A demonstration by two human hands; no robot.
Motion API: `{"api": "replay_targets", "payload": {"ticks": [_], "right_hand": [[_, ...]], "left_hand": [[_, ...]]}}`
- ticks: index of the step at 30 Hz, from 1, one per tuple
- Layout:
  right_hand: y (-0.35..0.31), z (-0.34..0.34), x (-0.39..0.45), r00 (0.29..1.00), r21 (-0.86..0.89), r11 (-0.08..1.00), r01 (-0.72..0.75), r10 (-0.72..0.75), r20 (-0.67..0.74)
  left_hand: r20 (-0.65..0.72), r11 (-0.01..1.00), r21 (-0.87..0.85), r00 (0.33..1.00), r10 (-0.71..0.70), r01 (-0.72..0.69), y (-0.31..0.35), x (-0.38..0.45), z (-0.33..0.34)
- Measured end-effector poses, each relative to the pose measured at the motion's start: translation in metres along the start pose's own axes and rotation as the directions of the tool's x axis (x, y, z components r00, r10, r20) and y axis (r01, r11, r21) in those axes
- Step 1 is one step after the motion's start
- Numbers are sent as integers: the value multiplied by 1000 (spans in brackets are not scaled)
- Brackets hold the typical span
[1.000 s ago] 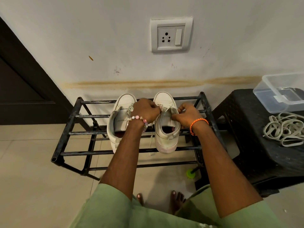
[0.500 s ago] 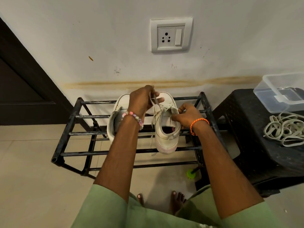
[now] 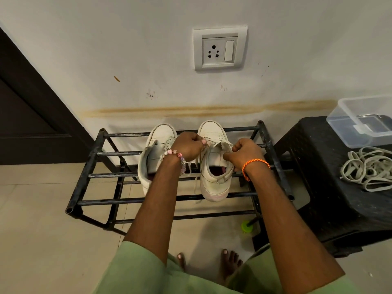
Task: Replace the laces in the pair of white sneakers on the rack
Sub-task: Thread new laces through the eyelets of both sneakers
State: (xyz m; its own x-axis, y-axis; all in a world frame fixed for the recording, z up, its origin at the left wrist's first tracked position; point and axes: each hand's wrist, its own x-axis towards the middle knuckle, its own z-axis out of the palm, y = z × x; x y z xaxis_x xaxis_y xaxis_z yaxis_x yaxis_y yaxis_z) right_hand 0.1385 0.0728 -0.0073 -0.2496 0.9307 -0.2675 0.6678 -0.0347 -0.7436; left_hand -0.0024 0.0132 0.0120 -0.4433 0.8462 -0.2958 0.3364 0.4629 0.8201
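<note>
On the top rails of the black metal shoe rack (image 3: 89, 166) stand the two white sneakers, toes to the wall. The left sneaker (image 3: 158, 145) has bare eyelets; the right sneaker (image 3: 214, 166) is the one being worked. The person's left hand (image 3: 187, 146) is curled tight, thumb and fingertips pinching the old lace (image 3: 198, 166) just beside the eyelets near the toe, with slack hanging below the fist and trailing through the rails. The right hand (image 3: 244, 153) curls round the tongue and collar edge, fingers hooked over it to steady the shoe.

Trouble could come from a hard pull: the shoe sits only on thin rails, so if the lace binds in an eyelet, the sneaker may tip or slide off should the steadying grip loosen. The dangling lace end could also catch on a rail.

Well to the right of the right hand's fingers, a heap of pale laces (image 3: 369, 168) lies on a black plastic stool (image 3: 331, 198), near a clear plastic box (image 3: 358, 117). No brand, label or writing can be read on the shoes, box or wall socket (image 3: 219, 48).
</note>
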Motion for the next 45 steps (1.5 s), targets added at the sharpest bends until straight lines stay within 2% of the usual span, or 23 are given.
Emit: {"api": "replay_targets", "payload": {"ticks": [2, 4, 7, 9, 10, 11, 13, 16, 19, 22, 26, 30, 33, 35, 38, 40, 45], "right_hand": [[-1, 0, -1, 1000, -23, 1000, 2, -2, -16], [-2, 1, -2, 1000, -48, 999, 11, -12, -24], [-3, 2, -2, 1000, -59, 998, 9, -10, -18], [-4, 1, -2, 1000, -43, 999, -6, 6, -7], [-4, 1, -2, 1000, -38, 999, -11, 11, 0], [-4, 1, -2, 1000, -36, 999, -15, 15, 7], [-5, -1, -2, 1000, -40, 999, -17, 18, 24], [-6, -3, -1, 999, -89, 996, 14, -9, 49], [-9, -4, 0, 997, -117, 991, 66, -61, 46], [-11, -4, 2, 993, -140, 984, 113, -110, 31], [-11, 0, 3, 994, -152, 982, 110, -112, -4], [-11, 0, 2, 994, -146, 983, 108, -111, -13], [-13, 1, -1, 993, -142, 984, 112, -116, -19], [-14, 4, -3, 993, -138, 984, 113, -118, -31], [-16, 7, -5, 988, -174, 977, 127, -139, -59], [-16, 7, -4, 985, -197, 969, 146, -160, -61], [-16, 4, -4, 984, -180, 969, 171, -179, -24]], "left_hand": [[-42, 973, -230, 999, -11, 1, 6, -1, -6], [-94, 904, -425, 996, 0, -40, 13, -4, -17], [-97, 737, -670, 995, 35, -91, 17, -8, -31], [-77, 658, -750, 997, 11, -66, 15, -7, -33], [-91, 708, -704, 996, -10, -57, 14, -8, -33], [-117, 805, -591, 993, -22, -51, 12, -7, -31], [-135, 963, -267, 991, 0, -36, 7, -7, -25], [-43, 996, 76, 998, 52, -49, -2, -5, -12], [-33, 980, 189, 997, 74, -66, -3, -5, -3], [-55, 983, 175, 997, 61, -51, -2, 0, -1], [-58, 996, -82, 998, 30, -35, 3, 3, -9], [-50, 980, -191, 997, 52, -61, 0, 5, -12], [1, 966, -259, 1000, 14, -13, 0, 6, -10], [30, 973, -226, 999, -44, 50, 2, 6, -6], [35, 995, 18, 995, -94, 94, 0, 6, 1], [37, 989, 111, 994, -103, 98, -3, 4, 4], [51, 994, 93, 997, -61, 56, -5, 5, 4]]}}
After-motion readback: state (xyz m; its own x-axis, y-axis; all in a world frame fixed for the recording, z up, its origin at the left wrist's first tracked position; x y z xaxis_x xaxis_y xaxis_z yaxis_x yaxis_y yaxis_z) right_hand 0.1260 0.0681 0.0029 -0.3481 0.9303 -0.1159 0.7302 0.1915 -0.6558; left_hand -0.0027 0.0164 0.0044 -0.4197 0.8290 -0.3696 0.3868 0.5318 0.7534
